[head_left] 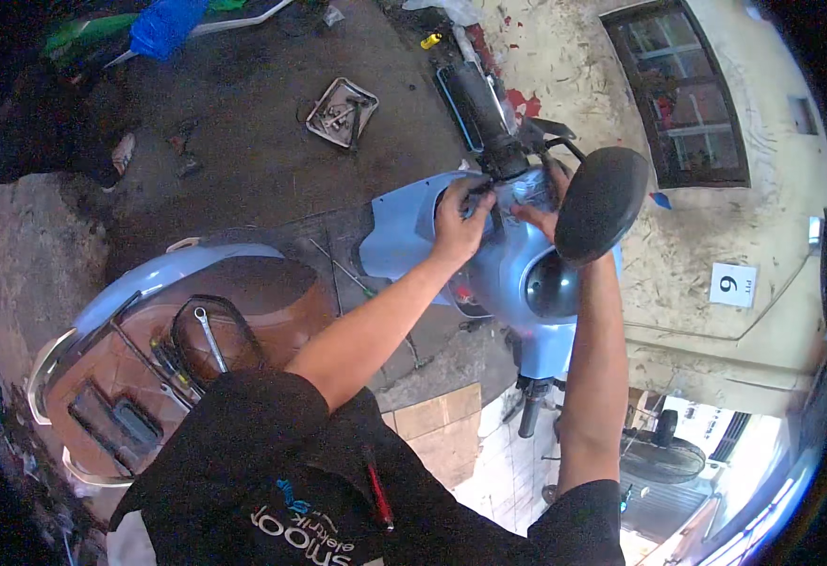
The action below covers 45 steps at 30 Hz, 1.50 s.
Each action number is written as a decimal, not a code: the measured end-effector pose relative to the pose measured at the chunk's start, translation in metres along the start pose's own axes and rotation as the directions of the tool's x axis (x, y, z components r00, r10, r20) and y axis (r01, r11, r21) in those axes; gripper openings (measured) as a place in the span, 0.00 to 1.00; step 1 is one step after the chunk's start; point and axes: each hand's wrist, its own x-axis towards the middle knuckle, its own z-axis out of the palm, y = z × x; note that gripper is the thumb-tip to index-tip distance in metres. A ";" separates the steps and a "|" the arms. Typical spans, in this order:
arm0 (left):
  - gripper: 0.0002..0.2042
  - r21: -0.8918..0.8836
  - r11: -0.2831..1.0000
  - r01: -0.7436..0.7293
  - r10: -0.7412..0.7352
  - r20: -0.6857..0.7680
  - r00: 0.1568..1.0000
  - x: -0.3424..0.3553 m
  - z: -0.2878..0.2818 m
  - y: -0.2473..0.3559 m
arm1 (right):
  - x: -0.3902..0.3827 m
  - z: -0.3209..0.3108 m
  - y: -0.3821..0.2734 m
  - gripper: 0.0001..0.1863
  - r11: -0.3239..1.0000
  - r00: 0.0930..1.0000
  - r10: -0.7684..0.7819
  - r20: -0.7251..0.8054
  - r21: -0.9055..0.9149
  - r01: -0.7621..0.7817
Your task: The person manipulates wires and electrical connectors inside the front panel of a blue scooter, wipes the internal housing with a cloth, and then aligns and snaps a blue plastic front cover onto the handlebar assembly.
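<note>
A light-blue scooter handlebar cover [500, 269] with a round dark headlight [552, 285] is in front of me. My left hand [462, 224] is at its upper left edge, thumb and fingers curled together around something dark that I cannot make out. My right hand [541, 209] grips the upper part of the cover, near a shiny bluish area. A round black mirror [604, 205] hides part of that hand and its wrist. One black handlebar grip [530, 415] shows at the lower end of the cover.
A metal tray [343, 113] with small parts lies on the dark floor. On the brown scooter seat rest a combination wrench [210, 340] and other tools. A long screwdriver [342, 267] lies beside it. Another person's foot [123, 158] is at left. The stained wall [687, 245] stands to the right.
</note>
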 end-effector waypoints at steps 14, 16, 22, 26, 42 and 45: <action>0.27 0.494 0.864 0.101 -0.048 -0.119 0.992 0.006 -0.008 0.038 | 0.009 0.030 0.062 0.38 0.833 0.996 -0.084 0.027 0.551 0.055; 0.30 0.307 0.937 0.168 -0.161 -0.050 0.986 -0.013 0.011 0.042 | 0.001 0.039 0.094 0.29 0.686 0.997 -0.054 0.050 0.728 0.001; 0.36 0.304 0.943 0.135 -0.161 0.064 0.985 -0.012 0.040 0.053 | -0.036 0.039 0.013 0.27 0.362 0.675 0.591 -0.442 0.893 0.268; 0.48 0.338 0.913 0.228 -0.300 0.178 0.937 -0.009 0.051 0.036 | -0.141 0.096 -0.044 0.26 -0.002 0.568 0.801 -0.188 0.949 0.317; 0.46 0.309 0.734 0.605 -0.677 0.405 0.614 -0.030 0.044 0.062 | -0.414 0.387 -0.042 0.23 0.098 0.746 0.558 0.364 0.863 -0.495; 0.38 0.500 0.848 0.174 -0.299 0.181 0.937 -0.001 0.002 0.036 | -0.420 0.411 -0.034 0.20 0.055 0.770 0.522 0.366 0.887 -0.459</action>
